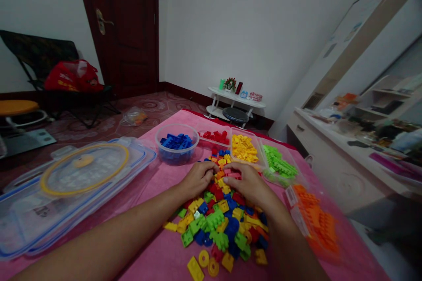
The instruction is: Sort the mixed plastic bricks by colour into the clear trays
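Note:
A heap of mixed coloured building blocks (219, 224) lies on the pink cloth (154, 184). My left hand (197, 178) rests on the far left side of the heap, fingers curled down onto the blocks. My right hand (246, 182) lies beside it on the far right side, fingers bent over red and yellow pieces. The fingertips of both hands almost meet at the top of the heap. What either hand grips is hidden under the fingers.
Sorted tubs stand behind the heap: blue blocks in a round bowl (177, 142), red blocks (216, 137), yellow blocks (244, 148), green blocks (279, 163). An orange-block container (314, 219) sits right. Clear lids (70, 184) lie left. A dresser (346, 158) stands at right.

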Tool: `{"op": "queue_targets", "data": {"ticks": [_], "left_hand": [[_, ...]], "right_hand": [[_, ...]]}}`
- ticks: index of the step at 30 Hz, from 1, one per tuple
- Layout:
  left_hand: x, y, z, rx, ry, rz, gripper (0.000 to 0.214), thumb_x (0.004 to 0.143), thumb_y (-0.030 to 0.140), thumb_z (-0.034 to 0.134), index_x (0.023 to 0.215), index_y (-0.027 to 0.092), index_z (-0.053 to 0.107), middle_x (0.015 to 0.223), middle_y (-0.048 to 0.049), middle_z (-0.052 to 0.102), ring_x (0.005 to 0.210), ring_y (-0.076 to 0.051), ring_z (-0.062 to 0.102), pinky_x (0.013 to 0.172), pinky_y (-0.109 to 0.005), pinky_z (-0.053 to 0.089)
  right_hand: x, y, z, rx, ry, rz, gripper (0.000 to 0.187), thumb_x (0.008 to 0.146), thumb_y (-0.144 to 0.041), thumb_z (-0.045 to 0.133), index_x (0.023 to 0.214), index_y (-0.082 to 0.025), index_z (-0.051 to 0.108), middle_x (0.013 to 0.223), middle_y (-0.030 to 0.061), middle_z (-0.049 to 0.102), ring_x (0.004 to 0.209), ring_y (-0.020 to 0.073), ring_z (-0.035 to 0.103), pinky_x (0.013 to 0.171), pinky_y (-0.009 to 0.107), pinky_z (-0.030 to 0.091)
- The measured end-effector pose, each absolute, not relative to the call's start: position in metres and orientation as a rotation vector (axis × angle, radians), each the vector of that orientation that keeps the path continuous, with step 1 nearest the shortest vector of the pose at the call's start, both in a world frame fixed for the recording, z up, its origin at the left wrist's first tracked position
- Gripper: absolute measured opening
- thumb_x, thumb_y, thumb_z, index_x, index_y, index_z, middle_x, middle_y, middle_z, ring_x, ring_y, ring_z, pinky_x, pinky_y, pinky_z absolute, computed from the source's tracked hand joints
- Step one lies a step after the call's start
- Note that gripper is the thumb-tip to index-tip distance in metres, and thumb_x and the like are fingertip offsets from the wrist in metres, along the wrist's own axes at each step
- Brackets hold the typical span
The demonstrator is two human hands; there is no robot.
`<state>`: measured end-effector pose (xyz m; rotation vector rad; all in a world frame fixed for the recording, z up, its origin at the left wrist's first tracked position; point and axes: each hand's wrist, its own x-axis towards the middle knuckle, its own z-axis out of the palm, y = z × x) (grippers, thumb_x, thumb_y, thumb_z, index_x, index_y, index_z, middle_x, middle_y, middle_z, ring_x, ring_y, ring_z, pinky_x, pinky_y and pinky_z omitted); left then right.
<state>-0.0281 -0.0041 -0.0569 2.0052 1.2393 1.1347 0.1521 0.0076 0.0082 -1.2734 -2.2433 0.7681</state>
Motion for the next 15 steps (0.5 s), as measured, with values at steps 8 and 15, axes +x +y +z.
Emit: {"op": "queue_targets", "data": {"ticks": [8,15], "left_hand": [[-0.038,-0.013,-0.014,2.428,1.359,0.769,0.017,0.08,0.031,0.057,0.082,0.017,0.066,0.08,-0.0041,0.066,0.072,-0.016,0.057,0.063,-0.024,0.036],[-0.048,-0.021,-0.01,2.38,1.186,0.407,0.023,0.061,0.017,0.072,0.083,0.023,0.068,0.072,0.0007,0.066,0.062,-0.014,0.055,0.052,-0.022,0.03]], "right_hand": [[0.173,0.016,0.003,-1.305,-2.093,0.754,0.027,0.07,-0.03,0.063,0.091,-0.015,0.071,0.093,0.0079,0.071,0.082,0.0214,0.064,0.073,0.031,0.049],[0.196,0.004,0.031,-1.288,-2.34,0.816,0.021,0.069,-0.024,0.06,0.086,-0.02,0.072,0.077,0.001,0.069,0.062,0.0153,0.059,0.056,0.025,0.043]]}}
